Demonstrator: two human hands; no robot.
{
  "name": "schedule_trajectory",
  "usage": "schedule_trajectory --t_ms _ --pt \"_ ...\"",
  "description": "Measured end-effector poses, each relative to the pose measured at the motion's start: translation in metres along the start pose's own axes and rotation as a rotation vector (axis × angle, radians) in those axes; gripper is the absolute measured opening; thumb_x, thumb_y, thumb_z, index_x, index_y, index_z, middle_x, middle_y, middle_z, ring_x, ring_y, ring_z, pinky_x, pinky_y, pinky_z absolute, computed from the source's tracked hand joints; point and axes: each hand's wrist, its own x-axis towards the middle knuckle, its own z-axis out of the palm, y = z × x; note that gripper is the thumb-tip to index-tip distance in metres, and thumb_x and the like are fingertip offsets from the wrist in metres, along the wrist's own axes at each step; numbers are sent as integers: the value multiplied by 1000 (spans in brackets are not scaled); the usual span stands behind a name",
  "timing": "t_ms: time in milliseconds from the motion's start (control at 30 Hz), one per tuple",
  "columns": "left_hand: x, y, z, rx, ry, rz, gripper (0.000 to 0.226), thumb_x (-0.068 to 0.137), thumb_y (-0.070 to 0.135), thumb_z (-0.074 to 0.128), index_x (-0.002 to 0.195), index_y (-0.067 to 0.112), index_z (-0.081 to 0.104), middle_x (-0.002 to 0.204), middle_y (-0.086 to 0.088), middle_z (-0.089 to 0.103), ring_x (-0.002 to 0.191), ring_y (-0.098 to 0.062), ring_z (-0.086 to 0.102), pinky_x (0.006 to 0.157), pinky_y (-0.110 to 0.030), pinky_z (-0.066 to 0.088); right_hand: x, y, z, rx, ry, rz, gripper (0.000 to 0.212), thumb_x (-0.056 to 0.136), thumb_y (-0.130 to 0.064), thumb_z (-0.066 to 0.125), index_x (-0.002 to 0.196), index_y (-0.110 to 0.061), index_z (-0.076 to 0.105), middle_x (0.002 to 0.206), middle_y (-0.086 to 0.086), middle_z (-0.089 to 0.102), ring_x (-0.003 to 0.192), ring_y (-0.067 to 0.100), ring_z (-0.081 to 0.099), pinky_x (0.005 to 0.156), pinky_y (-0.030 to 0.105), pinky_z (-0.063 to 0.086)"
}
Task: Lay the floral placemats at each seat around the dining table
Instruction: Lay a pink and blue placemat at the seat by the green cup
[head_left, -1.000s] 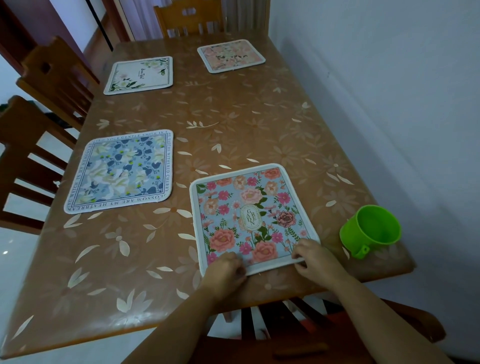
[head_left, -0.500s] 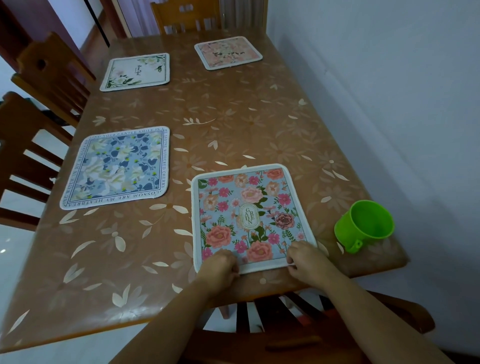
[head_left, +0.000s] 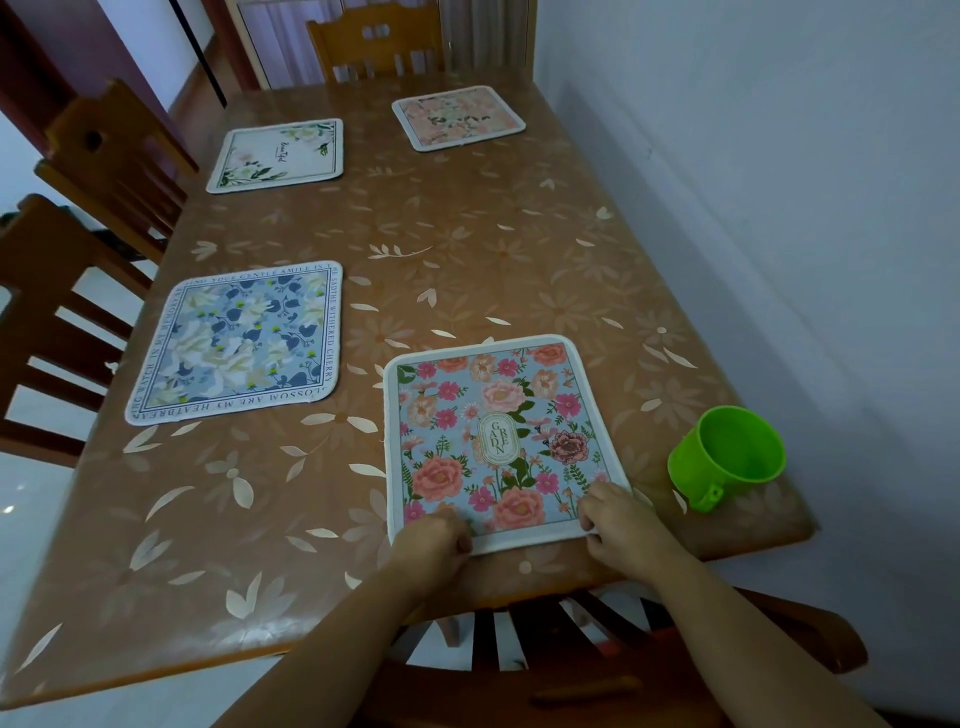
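Note:
A pink-and-blue floral placemat (head_left: 493, 431) lies flat at the near end of the brown dining table (head_left: 467, 249). My left hand (head_left: 434, 540) pinches its near left corner with curled fingers. My right hand (head_left: 618, 519) pinches the near right corner. A blue-and-white floral placemat (head_left: 239, 340) lies at the left side. A white placemat with green leaves (head_left: 278, 155) lies further back on the left. A peach floral placemat (head_left: 458, 117) lies at the far end.
A green plastic cup (head_left: 727, 457) stands near the table's right front corner, close to my right hand. Wooden chairs stand at the left (head_left: 47, 291), at the far end (head_left: 374, 44) and just below me (head_left: 571, 670). A white wall runs along the right.
The near placemat has been squared a little toward the table's front edge, both hands staying on its near corners. The camera has shifted slightly.

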Motion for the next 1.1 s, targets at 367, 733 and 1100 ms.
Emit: schedule_trajectory --t_ms 367,733,1100 --pt "-4 0 -3 -51 6 -10 16 86 19 57 99 15 65 110 -3 60 97 -16 56 80 -25 45 -2 0 1 111 8 61 11 79 -13 52 89 -17 56 103 3 55 101 19 48 80 27 33" --pt "-1 -12 5 14 99 32 43 79 36 63 119 22 54 130 -2 42 122 -20 36 100 -32 31 0 5 7 175 90 84 40 75 -38 68 105 -16 53 111 4 45 110 19 40 90 35 40" --pt "16 -24 18 287 85 62 85 74 80 18 143 33 4 150 -9 -4 133 -20 -28 101 -65 -1 44 1 32 -35 -121 20 81 69 -83 10 122 -47 -39 135 -2 -48 119 23 -51 96 56 -26"
